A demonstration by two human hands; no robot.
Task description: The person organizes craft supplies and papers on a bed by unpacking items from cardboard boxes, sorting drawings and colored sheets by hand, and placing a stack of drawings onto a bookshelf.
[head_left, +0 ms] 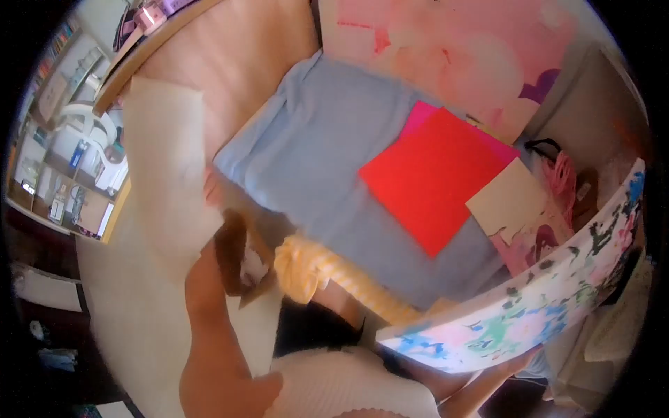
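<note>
My left hand (pixel 211 188) shows only in part, blurred, with its fingers at the right edge of a tall white sheet (pixel 164 167) that it holds upright at the left. The rest of that forearm is hidden behind the sheet. At the lower right, my right hand (pixel 524 362) grips the bottom edge of a white canvas (pixel 498 331) splashed with blue, green, pink and black paint. Most of those fingers are out of sight behind the canvas. Between my arms are a brown open box (pixel 233 254) with something white inside and a yellow-and-white striped cloth (pixel 300 272).
A blue-grey cloth (pixel 313 139) covers the surface ahead. On it lie a red square sheet (pixel 435 181), a magenta sheet (pixel 418 115) and a cream sheet (pixel 509 195). A large pink painted canvas (pixel 432 56) stands behind. Shelves (pixel 42 160) and a white chair (pixel 87 122) are at left.
</note>
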